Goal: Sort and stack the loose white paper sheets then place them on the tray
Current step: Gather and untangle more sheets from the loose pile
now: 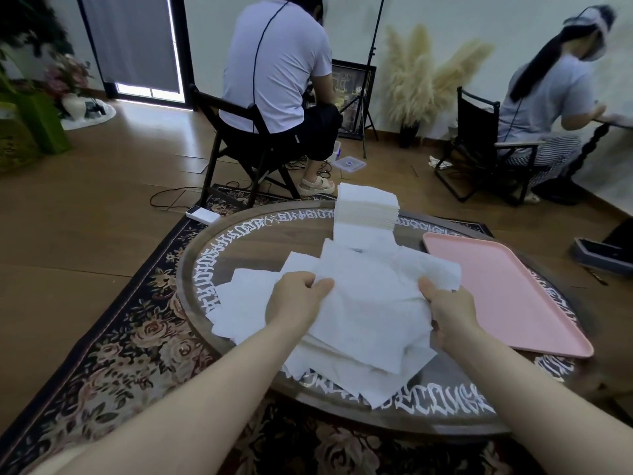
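Loose white paper sheets [342, 358] lie scattered in an overlapping pile on the round table [260, 231]. I hold one white sheet [373, 303] lifted above the pile. My left hand [296, 303] pinches its left edge and my right hand [448, 311] grips its right edge. A neat tall stack of white sheets [368, 205] stands at the table's far side. The pink tray [503, 289] lies on the right part of the table, with nothing on it.
The table has white lettering round its rim and stands on a floral rug [113, 341]. Two people sit on folding chairs beyond it, one straight ahead [274, 63] and one at the far right [548, 94]. A white power bank [202, 214] and cables lie on the floor.
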